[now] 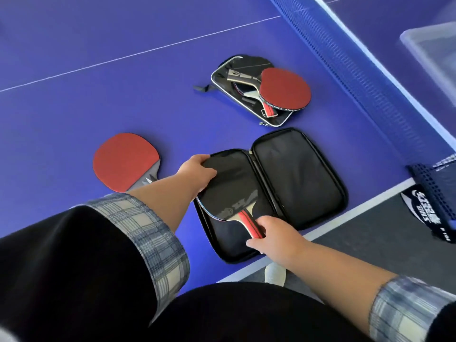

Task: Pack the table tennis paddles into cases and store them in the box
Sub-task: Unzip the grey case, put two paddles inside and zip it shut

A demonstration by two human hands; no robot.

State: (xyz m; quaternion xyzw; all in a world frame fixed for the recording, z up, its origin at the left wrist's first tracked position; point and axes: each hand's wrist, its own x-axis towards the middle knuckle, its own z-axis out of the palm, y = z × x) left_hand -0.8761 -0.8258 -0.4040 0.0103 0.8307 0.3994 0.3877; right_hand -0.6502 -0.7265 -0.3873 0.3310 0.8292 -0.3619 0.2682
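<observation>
Your left hand (197,172) reaches forward, fingers curled over the black paddle (229,191) blade's far edge, while your right hand (274,236) pinches its red handle, paddle lying in the open case (298,174).

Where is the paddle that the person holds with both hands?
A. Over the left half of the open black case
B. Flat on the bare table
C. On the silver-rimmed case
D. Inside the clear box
A: the black-faced paddle, right hand on its handle, lies over the open black case.
</observation>
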